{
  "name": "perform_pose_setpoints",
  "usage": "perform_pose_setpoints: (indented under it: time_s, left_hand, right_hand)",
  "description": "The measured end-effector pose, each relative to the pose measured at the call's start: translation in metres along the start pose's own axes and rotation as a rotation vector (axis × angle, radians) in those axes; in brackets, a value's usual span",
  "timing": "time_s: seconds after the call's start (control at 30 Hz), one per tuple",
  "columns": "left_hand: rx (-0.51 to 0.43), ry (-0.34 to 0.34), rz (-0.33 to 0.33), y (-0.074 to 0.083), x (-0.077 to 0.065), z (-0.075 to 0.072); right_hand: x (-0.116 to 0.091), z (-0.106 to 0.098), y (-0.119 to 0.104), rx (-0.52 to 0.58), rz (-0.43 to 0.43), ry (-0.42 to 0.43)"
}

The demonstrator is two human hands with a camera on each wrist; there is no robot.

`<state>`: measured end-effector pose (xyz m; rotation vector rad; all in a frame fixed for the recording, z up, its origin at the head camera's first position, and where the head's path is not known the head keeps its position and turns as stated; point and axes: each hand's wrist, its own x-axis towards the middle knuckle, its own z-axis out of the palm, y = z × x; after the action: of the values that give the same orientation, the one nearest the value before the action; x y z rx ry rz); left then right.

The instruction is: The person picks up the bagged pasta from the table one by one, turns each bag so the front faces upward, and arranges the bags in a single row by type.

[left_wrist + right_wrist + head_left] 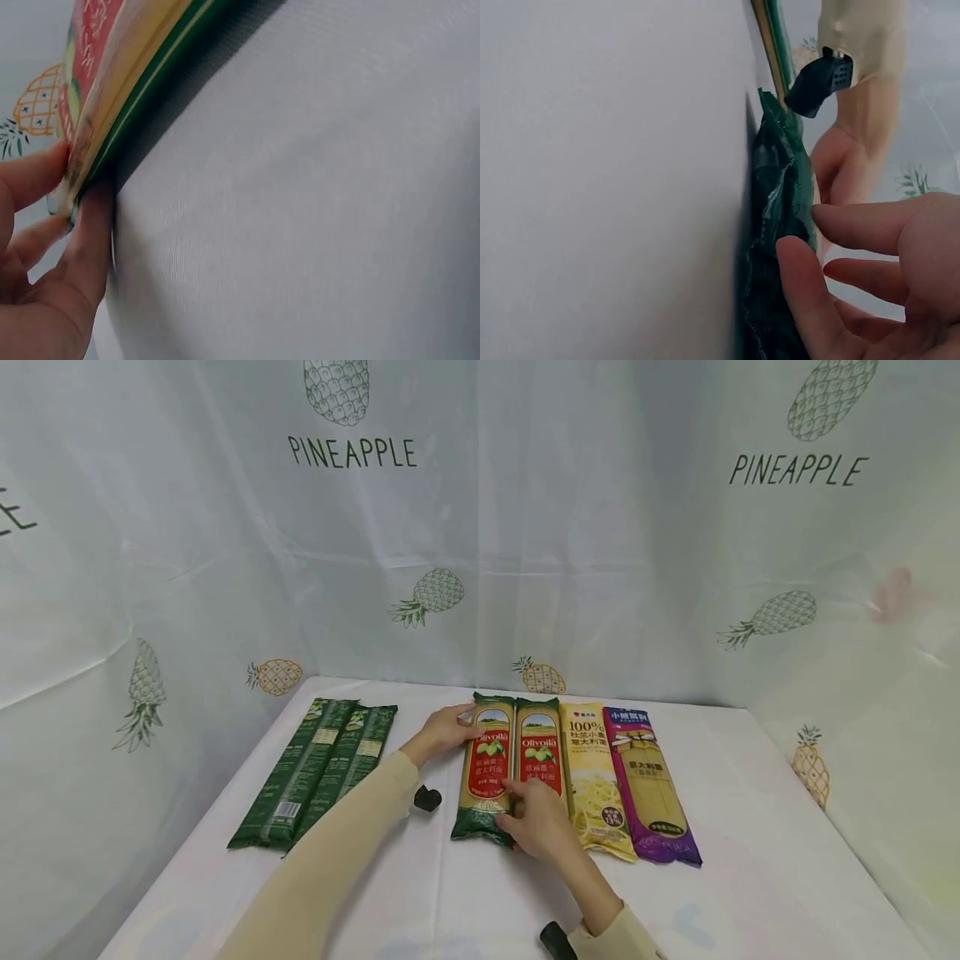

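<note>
Setting green-gold pasta pack [491, 756] straight, we guess, just left of twin pack [538, 739]. Our left hand [444, 728] pinches far part of left edge; right hand [543, 820] at near end, can't tell if pinching. Next likely needs gentle push.

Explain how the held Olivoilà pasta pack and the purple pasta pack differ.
The Olivoilà pack has a red label and green ends; the purple pack, purple edges. The left hand and right hand touch the Olivoilà pack, not the purple pack. Both are long.
</note>
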<state>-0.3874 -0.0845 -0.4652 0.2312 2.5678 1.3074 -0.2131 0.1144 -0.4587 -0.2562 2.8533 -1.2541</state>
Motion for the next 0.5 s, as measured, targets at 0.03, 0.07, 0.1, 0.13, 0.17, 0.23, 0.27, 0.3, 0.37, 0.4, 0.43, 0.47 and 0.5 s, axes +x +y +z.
perform_pose_setpoints:
  time_s: [0.03,0.07,0.1,0.13,0.17,0.23,0.27,0.3,0.37,0.4,0.43,0.47,0.5]
  left_hand:
    - [-0.045,-0.012,0.0,-0.002,0.0,-0.001]
    - [-0.09,-0.029,0.002,-0.003,-0.001,-0.002]
    - [-0.126,-0.046,0.006,-0.005,-0.002,-0.004]
    - [-0.158,-0.064,0.01,-0.007,-0.002,-0.006]
    - [-0.178,-0.081,0.014,-0.008,-0.004,-0.008]
    - [-0.168,-0.1,0.029,-0.01,-0.005,-0.012]
    - [-0.149,-0.105,0.033,-0.011,-0.006,-0.014]
    - [-0.131,-0.108,0.035,-0.011,-0.008,-0.017]
    - [-0.101,-0.114,0.032,-0.013,-0.01,-0.022]
    - [-0.091,-0.115,0.03,-0.014,-0.011,-0.025]
    - [-0.084,-0.114,0.028,-0.016,-0.012,-0.029]
    - [-0.081,-0.116,0.027,-0.017,-0.014,-0.034]
    - [-0.089,-0.121,0.027,-0.018,-0.016,-0.039]
  right_hand:
    - [-0.001,-0.001,-0.001,-0.012,-0.008,0.004]
    - [-0.001,-0.001,-0.001,-0.023,-0.016,0.01]
    - [-0.002,-0.002,-0.002,-0.037,-0.022,0.016]
    - [-0.002,-0.003,-0.003,-0.043,-0.028,0.02]
    - [-0.003,-0.004,-0.004,-0.046,-0.034,0.023]
    - [-0.004,-0.005,-0.006,-0.049,-0.049,0.022]
    - [-0.005,-0.006,-0.007,-0.045,-0.057,0.018]
    - [-0.006,-0.006,-0.008,-0.036,-0.064,0.014]
    - [-0.007,-0.007,-0.009,-0.013,-0.087,0.002]
    - [-0.008,-0.007,-0.01,0.001,-0.097,-0.004]
    - [-0.008,-0.006,-0.011,0.021,-0.11,-0.009]
    - [-0.008,-0.004,-0.012,0.044,-0.125,-0.015]
    - [-0.009,-0.003,-0.013,0.069,-0.141,-0.02]
